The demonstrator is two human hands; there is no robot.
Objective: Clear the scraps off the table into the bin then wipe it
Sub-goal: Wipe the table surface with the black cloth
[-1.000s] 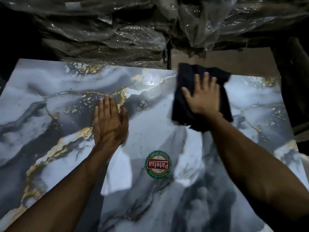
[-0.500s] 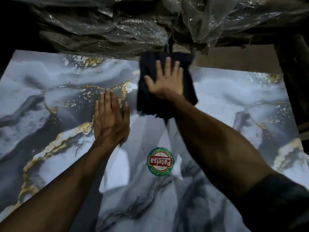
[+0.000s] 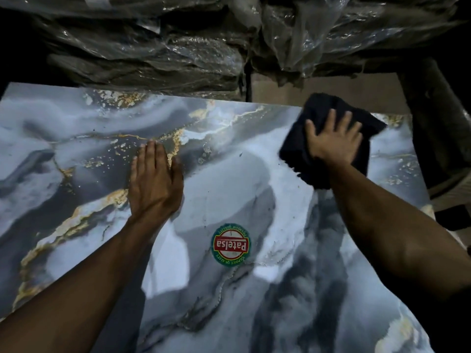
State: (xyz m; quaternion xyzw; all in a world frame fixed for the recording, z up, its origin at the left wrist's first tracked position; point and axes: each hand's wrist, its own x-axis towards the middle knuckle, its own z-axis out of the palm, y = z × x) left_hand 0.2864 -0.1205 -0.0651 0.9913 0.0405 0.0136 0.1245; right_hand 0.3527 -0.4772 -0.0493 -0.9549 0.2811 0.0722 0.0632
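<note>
The dark, soft folded cloth [image 3: 328, 138] lies at about two o'clock on the glossy grey-and-white marble-patterned tabletop with gold veins [image 3: 229, 189], close to the far edge. The right hand [image 3: 334, 141] presses on it with straight, spread fingers — a flat palm push, nothing curled round the fabric. It looks light and limp, likely to bunch or slide out from under the palm, so I judge the best hold is broad pressure on its middle, as here, with the folds kept beneath the hand.

The left hand [image 3: 154, 179] rests flat at about ten o'clock from the round red-and-green "Patelsa" sticker [image 3: 231, 245], fingers together and straight, holding nothing — it seems to brace the body.

The tabletop is smooth and shiny, probably slippery, so the cloth should glide easily. Small dark specks dot it near the middle; no larger scraps show, and no bin is in view. At twelve o'clock, beyond the table, crumpled clear plastic sheeting [image 3: 178, 47] covers stacked goods; the room is dim, dark at three o'clock.
</note>
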